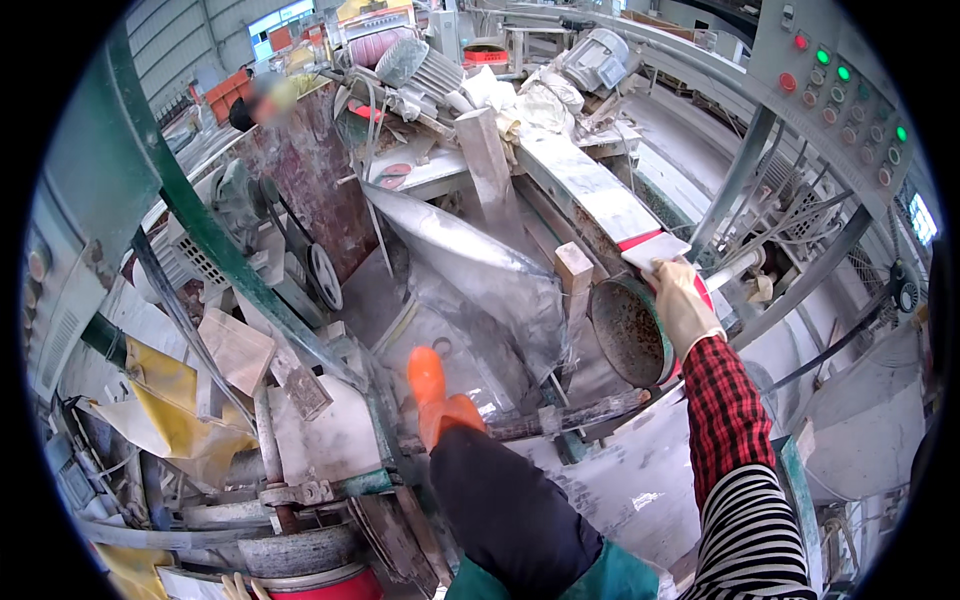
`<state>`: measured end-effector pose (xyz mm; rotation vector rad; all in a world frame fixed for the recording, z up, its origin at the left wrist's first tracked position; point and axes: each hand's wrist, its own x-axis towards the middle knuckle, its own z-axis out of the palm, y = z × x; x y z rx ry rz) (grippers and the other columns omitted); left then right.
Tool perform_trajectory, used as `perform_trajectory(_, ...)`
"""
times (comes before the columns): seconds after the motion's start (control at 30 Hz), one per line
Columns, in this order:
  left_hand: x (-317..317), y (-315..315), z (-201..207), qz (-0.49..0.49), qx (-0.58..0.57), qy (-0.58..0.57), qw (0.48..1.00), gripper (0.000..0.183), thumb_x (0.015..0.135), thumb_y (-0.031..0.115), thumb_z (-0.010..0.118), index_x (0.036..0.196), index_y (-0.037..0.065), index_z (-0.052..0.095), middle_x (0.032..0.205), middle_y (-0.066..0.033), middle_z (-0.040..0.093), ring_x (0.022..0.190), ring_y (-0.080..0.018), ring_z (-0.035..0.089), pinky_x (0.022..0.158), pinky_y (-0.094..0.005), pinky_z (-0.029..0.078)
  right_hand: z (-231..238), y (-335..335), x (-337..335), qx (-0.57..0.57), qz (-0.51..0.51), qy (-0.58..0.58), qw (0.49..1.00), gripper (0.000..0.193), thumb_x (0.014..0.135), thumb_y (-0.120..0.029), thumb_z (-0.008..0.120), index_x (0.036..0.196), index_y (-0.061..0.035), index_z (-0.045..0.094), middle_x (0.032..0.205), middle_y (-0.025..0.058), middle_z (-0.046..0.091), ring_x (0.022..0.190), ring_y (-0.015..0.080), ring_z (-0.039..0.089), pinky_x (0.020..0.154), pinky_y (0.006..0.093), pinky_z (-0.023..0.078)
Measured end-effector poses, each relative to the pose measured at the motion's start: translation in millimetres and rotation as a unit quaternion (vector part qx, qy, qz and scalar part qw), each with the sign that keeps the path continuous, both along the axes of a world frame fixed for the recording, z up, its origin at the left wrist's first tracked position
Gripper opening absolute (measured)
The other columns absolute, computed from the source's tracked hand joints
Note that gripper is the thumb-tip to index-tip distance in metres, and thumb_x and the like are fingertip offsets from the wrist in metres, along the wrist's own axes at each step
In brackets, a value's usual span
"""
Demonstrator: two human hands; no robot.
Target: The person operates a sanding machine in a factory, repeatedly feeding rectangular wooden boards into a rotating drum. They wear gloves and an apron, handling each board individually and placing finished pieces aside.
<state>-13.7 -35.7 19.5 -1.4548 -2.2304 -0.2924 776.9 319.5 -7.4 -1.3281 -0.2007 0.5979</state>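
Note:
My right hand (687,308), in a cream glove, reaches forward at the right. Its fingers close over the near edge of a small flat white slab (655,250). That slab lies at the near end of a long dust-whitened belt (590,190) with red showing at its edge. A rusty round drum end (630,330) sits just below and left of the hand. At the lower left edge, only the gloved fingertips of my left hand (240,588) show, stretched out and apart, beside a red-sided roller (330,582). The rest of that hand is out of the picture.
An orange boot (427,385) stands on the wet, dusty floor. Beyond it are a grey plastic sheet (480,250) and wooden posts (573,275). Motors (597,58) sit at the back. A control panel (830,100) hangs upper right; a green frame bar (215,250) slants at left.

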Motion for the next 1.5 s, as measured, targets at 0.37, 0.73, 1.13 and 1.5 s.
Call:
perform_trajectory(0.37,-33.1,-7.7,-30.5,0.105,-0.014,-0.194,0.975,0.057,0.091,0.035,0.061,0.138,0.006,0.050,0.151,-0.0156,0.036,0.136,-0.0324,0.038,0.115,-0.0427,0.031,16.6,41.5,15.9,-0.547,0.332,-0.688,0.344,0.049,0.090,-0.031,0.060,0.133,-0.0086,0.053,0.110,0.0143,0.069,0.098,0.0325,0.068,0.086,0.0367,0.053)
perform_trajectory(0.73,-50.0,14.0,6.4,0.196,-0.099,-0.104,0.970,0.064,0.090,0.042,0.065,0.137,0.001,0.049,0.137,-0.0260,0.049,0.123,-0.0395,0.051,0.109,-0.0453,0.038,-3.3,26.7,-65.3,-0.201,0.334,-0.292,0.873,0.044,0.091,-0.019,0.059,0.134,-0.0093,0.052,0.090,0.0106,0.071,0.067,0.0163,0.067,0.055,0.0307,0.056)
perform_trajectory(1.13,23.6,-0.2,25.1,-0.060,0.314,-0.289,0.902,0.063,0.092,0.038,0.063,0.140,0.002,0.046,0.138,-0.0246,0.049,0.125,-0.0381,0.049,0.110,-0.0438,0.038,14.6,-61.8,-467.1,-0.008,0.827,0.042,0.561,0.052,0.096,-0.014,0.059,0.144,-0.0094,0.042,0.086,0.0122,0.067,0.063,0.0164,0.061,0.052,0.0277,0.052)
perform_trajectory(1.5,166.1,112.0,72.2,-0.374,0.153,-0.260,0.877,0.082,0.076,0.015,0.076,0.147,0.005,0.036,0.154,-0.0270,0.023,0.142,-0.0419,0.027,0.114,-0.0453,0.026,49.0,-166.4,-547.7,0.058,0.697,-0.123,0.704,0.056,0.090,-0.009,0.053,0.145,-0.0134,0.040,0.103,0.0109,0.064,0.081,0.0234,0.065,0.068,0.0404,0.053)
